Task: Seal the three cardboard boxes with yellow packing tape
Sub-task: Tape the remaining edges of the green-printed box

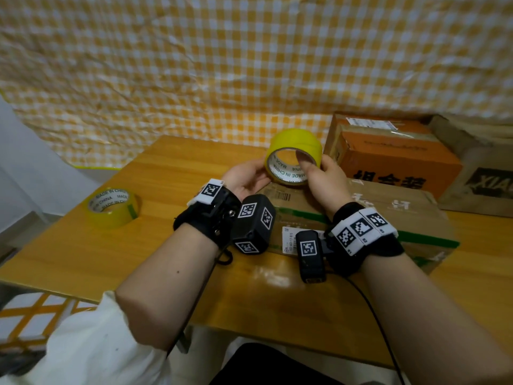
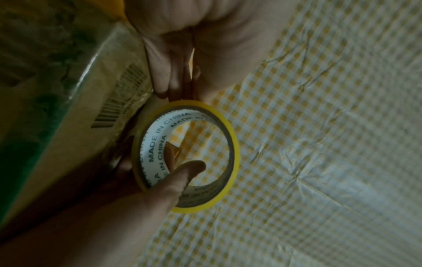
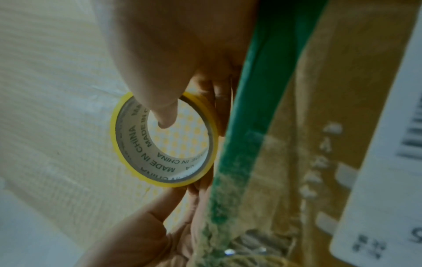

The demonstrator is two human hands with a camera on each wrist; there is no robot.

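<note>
Both hands, the left hand [image 1: 247,179] and right hand [image 1: 322,176], grip a roll of yellow tape [image 1: 294,157] above the nearest box [image 1: 388,218] on the table [image 1: 155,173], fingers clamped on it. No yellow tape shows on the three boxes; the sealing looks barely begun

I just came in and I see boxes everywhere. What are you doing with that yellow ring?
It is a roll of yellow tape. Both hands hold it up: the left hand cradles one side, the right hand has its thumb inside the ring. Under it lies a flat brown box, beside an orange box. A second roll sits on the table.
</note>
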